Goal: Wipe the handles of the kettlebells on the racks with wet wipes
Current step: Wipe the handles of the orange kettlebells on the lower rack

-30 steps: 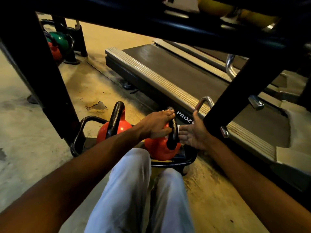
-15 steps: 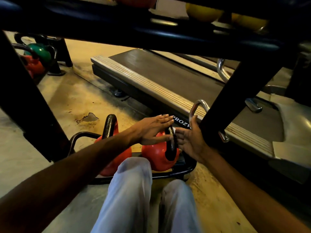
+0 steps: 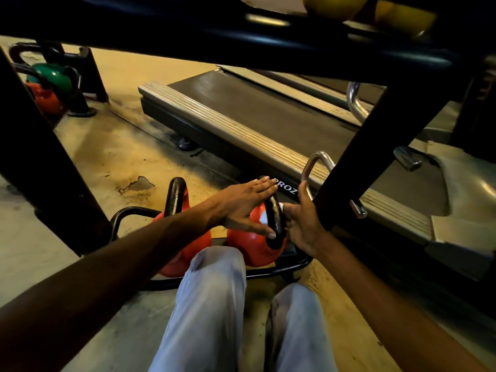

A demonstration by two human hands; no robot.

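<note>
Both hands [image 3: 243, 208] [image 3: 302, 224] grip one of two red kettlebells [image 3: 255, 245].

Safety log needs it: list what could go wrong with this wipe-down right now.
The right hand works the wipe wedged between the black handle and the rack's upright, so knuckles may get pinched. The left hand lies flat, not gripping, so the orange kettlebell could tip or roll.

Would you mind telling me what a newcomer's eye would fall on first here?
Two hands meet low in the middle: the left hand lies flat across a red kettlebell's black handle, the right hand beside it. A second red kettlebell sits to its left, and a treadmill stretches behind.
</note>
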